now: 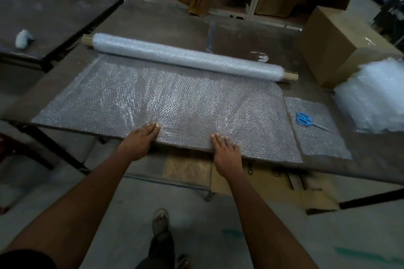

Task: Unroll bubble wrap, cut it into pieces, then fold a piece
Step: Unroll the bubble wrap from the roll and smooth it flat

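A long roll of bubble wrap (188, 57) on a cardboard core lies across the brown table (166, 22). From it a wide unrolled sheet (170, 102) stretches to the table's near edge. My left hand (142, 140) presses flat on the sheet's near edge, fingers straight. My right hand (226, 150) lies flat on the same edge, further right. A smaller cut piece (317, 135) lies to the right of the sheet, with blue-handled scissors (306, 120) resting on it.
A pile of bubble wrap pieces (373, 96) sits at the far right beside a cardboard box (336, 43). A second table (54, 13) with a small white wad (23, 38) stands at left. Flattened cardboard lies on the floor under the table.
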